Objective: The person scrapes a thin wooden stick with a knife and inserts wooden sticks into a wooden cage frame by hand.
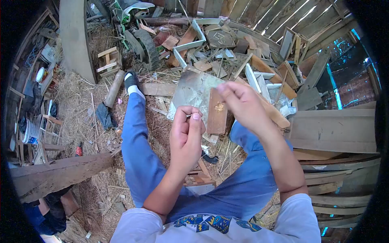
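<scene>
Both hands are hovering over the ground between the spread legs — the left hand (186,133) is sitting lower in view, and the right hand (242,103) is hanging off at two o'clock from it. The left grip is closing up neatly, fingers curling in and thumb pressing towards the forefinger; the right grip is bunching too, thumb and finger meeting, though blur is softening it. Is either one holding something? Too small to tell from here!

And the brown board (216,117) — that is lying right in the gap, at two o'clock from the left grip and eight o'clock from the right. Its long axis is running nearly twelve to six, with a pale patch showing on its face. The right fingertips are overlapping its top end in view, so the right hand is looking nearer, but whether they are touching it the angle isn't showing.

Just beyond the left grip, at twelve o'clock, a stained pale sheet (190,89) is tilting away, meeting the board's left edge. Further out, a tyre (149,50) is resting at eleven, and loose scrap wood is piling up around one.
</scene>
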A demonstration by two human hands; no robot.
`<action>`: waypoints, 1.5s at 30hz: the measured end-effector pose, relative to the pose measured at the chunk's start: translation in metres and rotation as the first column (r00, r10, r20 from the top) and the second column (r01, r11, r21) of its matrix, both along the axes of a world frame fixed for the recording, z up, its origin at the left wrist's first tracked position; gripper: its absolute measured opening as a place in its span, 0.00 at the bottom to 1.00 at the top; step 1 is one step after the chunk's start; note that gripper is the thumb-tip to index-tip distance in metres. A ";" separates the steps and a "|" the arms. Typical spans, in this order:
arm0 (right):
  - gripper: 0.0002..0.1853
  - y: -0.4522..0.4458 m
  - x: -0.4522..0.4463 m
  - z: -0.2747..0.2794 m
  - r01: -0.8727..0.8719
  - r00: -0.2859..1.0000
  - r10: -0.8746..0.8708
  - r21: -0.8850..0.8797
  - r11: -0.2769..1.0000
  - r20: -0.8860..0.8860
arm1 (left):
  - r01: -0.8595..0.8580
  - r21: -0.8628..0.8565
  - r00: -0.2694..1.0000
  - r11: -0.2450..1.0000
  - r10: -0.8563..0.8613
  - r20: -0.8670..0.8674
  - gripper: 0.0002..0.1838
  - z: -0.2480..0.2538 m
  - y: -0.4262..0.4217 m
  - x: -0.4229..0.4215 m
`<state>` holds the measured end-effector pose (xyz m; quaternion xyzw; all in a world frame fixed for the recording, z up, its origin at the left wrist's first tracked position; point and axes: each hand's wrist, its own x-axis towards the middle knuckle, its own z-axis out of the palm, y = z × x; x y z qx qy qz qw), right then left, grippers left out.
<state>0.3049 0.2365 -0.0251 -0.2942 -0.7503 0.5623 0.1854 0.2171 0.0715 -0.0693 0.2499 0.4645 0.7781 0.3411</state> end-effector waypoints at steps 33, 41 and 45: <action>0.09 0.030 -0.013 0.018 0.076 0.991 -0.073 0.020 0.997 -0.115 | 0.119 -0.169 0.991 0.979 -0.128 -0.048 0.07 -0.017 0.008 -0.010; 0.12 0.031 0.007 0.022 -0.015 0.995 0.047 0.349 0.937 -0.084 | 0.071 -0.196 0.995 0.978 -0.083 -0.053 0.07 -0.014 0.008 -0.010; 0.12 0.021 0.010 0.023 -0.161 0.985 0.116 0.451 0.878 0.126 | 0.018 -0.193 0.997 0.981 -0.032 -0.067 0.05 -0.010 0.007 -0.010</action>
